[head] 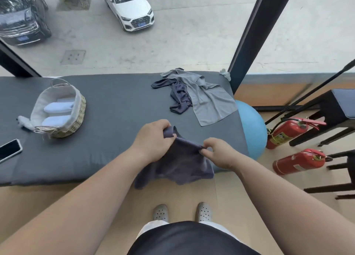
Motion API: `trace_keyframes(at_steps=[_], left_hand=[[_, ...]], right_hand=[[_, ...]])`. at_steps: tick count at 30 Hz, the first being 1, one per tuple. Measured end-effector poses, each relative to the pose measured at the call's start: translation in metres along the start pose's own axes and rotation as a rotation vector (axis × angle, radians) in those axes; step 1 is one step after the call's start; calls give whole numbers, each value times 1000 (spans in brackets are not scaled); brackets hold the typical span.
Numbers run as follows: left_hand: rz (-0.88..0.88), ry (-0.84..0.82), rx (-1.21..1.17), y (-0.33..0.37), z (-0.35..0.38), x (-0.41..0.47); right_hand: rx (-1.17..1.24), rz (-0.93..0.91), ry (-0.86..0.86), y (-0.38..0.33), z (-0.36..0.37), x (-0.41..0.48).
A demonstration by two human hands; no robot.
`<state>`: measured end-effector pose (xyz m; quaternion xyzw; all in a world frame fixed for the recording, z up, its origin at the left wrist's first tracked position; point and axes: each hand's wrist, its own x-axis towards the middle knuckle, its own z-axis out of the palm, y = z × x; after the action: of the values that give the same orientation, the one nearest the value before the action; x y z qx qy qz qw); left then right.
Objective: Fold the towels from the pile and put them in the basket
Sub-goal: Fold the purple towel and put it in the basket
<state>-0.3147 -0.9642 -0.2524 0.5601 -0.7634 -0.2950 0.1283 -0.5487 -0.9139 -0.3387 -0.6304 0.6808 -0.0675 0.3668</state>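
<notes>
A dark purple-grey towel (178,166) hangs over the near edge of the dark grey padded table (107,105). My left hand (153,139) grips its upper left corner and my right hand (217,153) pinches its upper right edge, so the cloth is stretched between them. The pile (194,95) lies at the far right of the table: a light grey towel spread over a crumpled dark one. At the left stands a woven basket (78,118) with a white lining, holding two folded light blue towels (57,113).
A phone (9,150) lies at the table's left near edge. A small white cloth (24,122) sits beside the basket. Right of the table are a blue exercise ball (251,126), two red fire extinguishers (288,131), dark stools (338,108) and a black window post (249,39).
</notes>
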Motion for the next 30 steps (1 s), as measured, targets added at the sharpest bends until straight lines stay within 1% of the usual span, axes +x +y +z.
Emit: trace_keyframes(at_steps=[2, 3, 4, 6, 8, 11, 13, 15, 16, 19, 20, 21, 22, 23, 26, 27, 28, 30], left_hand=[[-23, 39, -131, -20, -12, 1], [-31, 55, -196, -29, -19, 2], [-40, 69, -260, -37, -25, 2], [-62, 117, -384, -50, -34, 2], [-82, 184, -462, -59, -40, 3], [-116, 305, -540, -73, -51, 8], [-131, 357, -538, -88, -58, 13], [-143, 358, -487, -105, -62, 15], [-162, 355, -466, -115, -61, 16], [-298, 363, -381, -150, -51, 20], [-355, 366, -347, -161, -46, 21], [-408, 363, -315, -171, -41, 21], [-453, 350, -285, -180, -34, 21], [-487, 331, -253, -188, -28, 20], [-576, 276, -194, -205, -6, 20], [-604, 268, -185, -206, 2, 20], [-633, 266, -185, -206, 8, 22], [-694, 274, -213, -201, 21, 28]], right_hand=[[240, 24, 22, -15, 10, 3], [317, 29, 27, -23, 14, 3], [361, 27, 23, -29, 20, 4], [361, 34, -39, -37, 32, 6], [254, 31, -148, -44, 48, 9], [28, 9, -324, -53, 77, 14], [-37, 34, -362, -57, 89, 15], [-89, 71, -357, -52, 90, 17], [-156, 79, -371, -50, 86, 16], [-516, 165, -466, -35, 67, 15], [-631, 203, -462, -27, 60, 15], [-698, 235, -425, -20, 52, 15], [-686, 249, -357, -14, 45, 17], [-584, 251, -265, -7, 38, 20], [-33, 205, 64, 5, 18, 30], [52, 188, 156, 8, 11, 34], [73, 173, 214, 13, 5, 39], [-7, 177, 221, 28, -1, 52]])
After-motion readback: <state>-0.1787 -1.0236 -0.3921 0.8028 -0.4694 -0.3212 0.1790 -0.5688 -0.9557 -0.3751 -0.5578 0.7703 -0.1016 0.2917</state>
